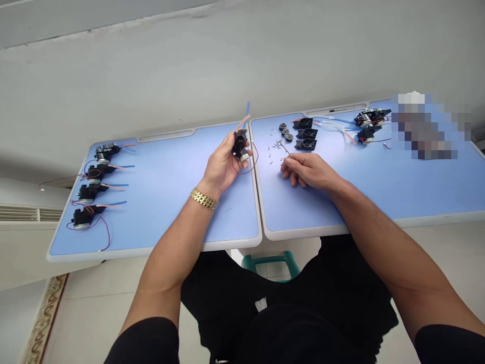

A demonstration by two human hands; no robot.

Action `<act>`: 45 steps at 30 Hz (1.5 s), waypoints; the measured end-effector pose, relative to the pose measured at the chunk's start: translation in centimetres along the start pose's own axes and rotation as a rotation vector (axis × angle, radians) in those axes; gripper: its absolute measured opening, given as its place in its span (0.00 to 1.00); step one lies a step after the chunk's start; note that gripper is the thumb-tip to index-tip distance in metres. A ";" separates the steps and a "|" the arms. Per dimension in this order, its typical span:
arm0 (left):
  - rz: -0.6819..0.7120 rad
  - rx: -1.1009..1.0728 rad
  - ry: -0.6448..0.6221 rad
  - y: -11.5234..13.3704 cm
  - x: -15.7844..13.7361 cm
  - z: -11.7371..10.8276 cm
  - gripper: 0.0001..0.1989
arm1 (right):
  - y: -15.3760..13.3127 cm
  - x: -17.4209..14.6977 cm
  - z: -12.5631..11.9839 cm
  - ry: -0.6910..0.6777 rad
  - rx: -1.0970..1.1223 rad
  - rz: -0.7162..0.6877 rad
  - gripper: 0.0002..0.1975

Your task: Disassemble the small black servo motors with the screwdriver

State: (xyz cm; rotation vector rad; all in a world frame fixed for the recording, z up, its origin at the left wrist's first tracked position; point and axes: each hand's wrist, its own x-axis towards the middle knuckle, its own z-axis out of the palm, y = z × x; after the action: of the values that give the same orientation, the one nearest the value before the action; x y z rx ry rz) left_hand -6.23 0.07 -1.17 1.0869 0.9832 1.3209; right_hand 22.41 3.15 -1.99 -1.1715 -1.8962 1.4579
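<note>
My left hand [223, 163] is closed round a black plastic pump-like unit [239, 144] with a round metallic end, a thin red wire loop, and an orange and a blue tube pointing up. My right hand [308, 169] rests low over the right table, its fingers closed on a thin screwdriver-like metal shaft [287, 150]; any handle is hidden in the palm. The far end of this shaft reaches a scatter of small screws [278, 144]. Just beyond lie several round metal parts [286, 132]. Black plastic housings [306, 134] form a column to their right.
Several similar black units [91, 192] with tubes and wires line the left table [162, 212]. More units [367, 132] lie at the right table's back, beside a blurred-out patch. A pen [338, 109] sits in the back groove. A green stool [290, 263] stands below.
</note>
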 end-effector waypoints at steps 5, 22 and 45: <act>-0.004 0.066 0.046 -0.6 -0.1 0.2 0.24 | 0.3 1.5 0.3 0.133 0.040 -0.066 0.29; 0.216 0.605 -0.036 -0.7 -0.5 -0.1 0.18 | -3.4 -0.6 -3.3 0.490 -0.332 -0.351 0.14; 0.287 0.699 -0.163 -2.0 -0.6 -0.6 0.24 | -3.3 -1.0 0.5 0.485 -0.115 -0.651 0.09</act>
State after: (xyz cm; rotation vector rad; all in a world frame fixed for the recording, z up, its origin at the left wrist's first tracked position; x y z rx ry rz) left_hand -6.36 -0.37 -3.31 1.8924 1.2342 1.0993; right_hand 21.45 1.77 1.07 -0.7451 -1.7790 0.6544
